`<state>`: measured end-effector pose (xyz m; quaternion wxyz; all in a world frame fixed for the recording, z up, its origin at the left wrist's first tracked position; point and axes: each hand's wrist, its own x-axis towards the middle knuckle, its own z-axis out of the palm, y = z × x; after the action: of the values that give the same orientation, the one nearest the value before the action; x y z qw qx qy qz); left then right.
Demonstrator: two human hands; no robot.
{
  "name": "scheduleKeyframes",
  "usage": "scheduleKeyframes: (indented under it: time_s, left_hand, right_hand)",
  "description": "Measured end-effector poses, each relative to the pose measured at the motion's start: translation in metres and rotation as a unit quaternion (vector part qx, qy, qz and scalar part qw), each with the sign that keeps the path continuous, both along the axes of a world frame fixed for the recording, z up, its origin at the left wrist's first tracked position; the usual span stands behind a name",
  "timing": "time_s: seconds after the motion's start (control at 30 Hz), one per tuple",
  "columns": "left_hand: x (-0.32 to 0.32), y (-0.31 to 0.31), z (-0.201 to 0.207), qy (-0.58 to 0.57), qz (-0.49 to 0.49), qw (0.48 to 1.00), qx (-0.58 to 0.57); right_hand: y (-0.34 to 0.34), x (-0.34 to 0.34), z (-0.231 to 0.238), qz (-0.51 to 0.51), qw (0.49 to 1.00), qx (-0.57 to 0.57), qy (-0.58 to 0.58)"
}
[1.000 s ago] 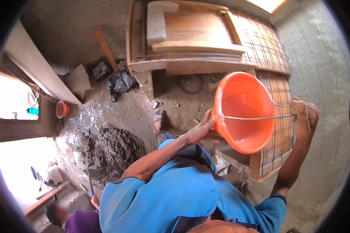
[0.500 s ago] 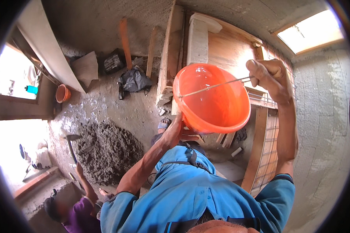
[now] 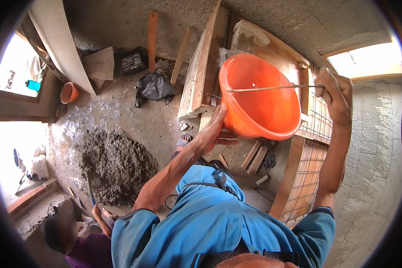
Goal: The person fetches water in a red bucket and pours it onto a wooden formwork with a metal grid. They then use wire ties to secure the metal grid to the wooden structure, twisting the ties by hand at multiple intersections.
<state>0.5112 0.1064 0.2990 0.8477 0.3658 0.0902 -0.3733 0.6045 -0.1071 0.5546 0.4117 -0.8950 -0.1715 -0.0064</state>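
An orange bucket (image 3: 272, 109) is held up in front of me, tilted away with its mouth toward the far side. My left hand (image 3: 214, 130) presses against its lower left side, thumb near the rim and fingers spread beneath. Raised at the right, my right hand (image 3: 337, 94) is closed in a fist round the bucket's thin handle (image 3: 277, 88), which is stretched across the mouth. A blurred whitish splash (image 3: 227, 54), seemingly water, shows at the far left rim. Behind the bucket stands a wooden form (image 3: 201, 80) of boards.
A grey pile of wet mortar (image 3: 120, 163) lies on the floor at left. Beside it crouches a person in purple (image 3: 91, 251), holding a hoe (image 3: 90, 185). Black plastic (image 3: 155, 85) and another orange bucket (image 3: 69, 93) lie farther back. Wire mesh (image 3: 306, 167) is at right.
The bucket has moved right and farther away, tipping more, and a splash has appeared at its rim. My right hand has shifted right. The other person's hoe has come down into the mortar.
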Motion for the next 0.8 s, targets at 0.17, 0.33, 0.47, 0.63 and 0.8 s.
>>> scheduleKeyframes:
  time_s: [0.17, 0.33, 0.47, 0.63, 0.8]
  left_hand:
    - [0.008, 0.004, 0.002, -0.058, -0.011, 0.998, 0.024]
    - [-0.009, -0.009, 0.014, -0.026, -0.027, 0.999, -0.001]
    - [-0.009, -0.017, 0.027, -0.025, -0.018, 0.999, -0.009]
    - [0.023, -0.024, 0.010, 0.004, -0.021, 0.998, -0.059]
    - [0.096, -0.031, 0.021, -0.032, 0.029, 0.999, -0.021]
  right_hand:
    - [-0.019, -0.017, 0.011, 0.007, 0.999, 0.017, -0.051]
    - [-0.023, -0.025, 0.023, 0.020, 0.998, 0.008, -0.059]
    - [-0.015, -0.016, 0.030, -0.041, 0.999, -0.012, -0.031]
    - [0.005, 0.034, 0.028, -0.035, 0.998, -0.043, -0.022]
    - [0.000, 0.100, 0.016, -0.052, 0.998, -0.026, 0.020]
